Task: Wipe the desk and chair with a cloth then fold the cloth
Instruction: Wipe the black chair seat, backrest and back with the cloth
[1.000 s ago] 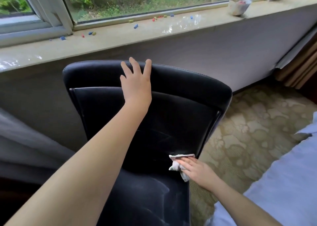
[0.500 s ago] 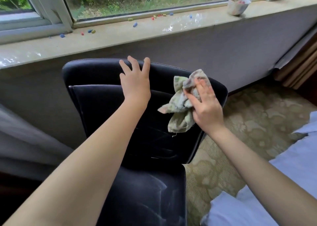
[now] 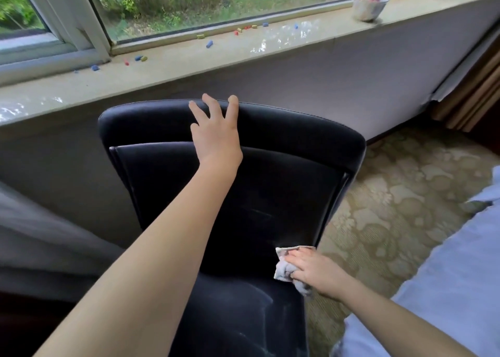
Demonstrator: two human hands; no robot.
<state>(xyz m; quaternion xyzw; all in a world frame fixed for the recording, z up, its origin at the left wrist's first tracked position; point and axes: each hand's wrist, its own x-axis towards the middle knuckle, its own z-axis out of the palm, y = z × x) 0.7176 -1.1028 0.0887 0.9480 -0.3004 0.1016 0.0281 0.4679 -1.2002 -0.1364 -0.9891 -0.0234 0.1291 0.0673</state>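
A black leather chair faces me below the window sill. My left hand rests flat on the top of its backrest, fingers spread and straight. My right hand presses a crumpled pale cloth against the lower right of the backrest, just above the seat. Its fingers lie over the cloth and cover much of it. The dark seat shows faint dusty streaks.
A stone window sill runs behind the chair, strewn with several small coloured pieces; a white bowl stands at its right end. Patterned carpet lies right of the chair. White bedding fills the lower right. Curtains hang at the far right.
My right hand has swept the cloth down from the upper right of the backrest to its lower right edge. My left hand has stayed on the top of the backrest.
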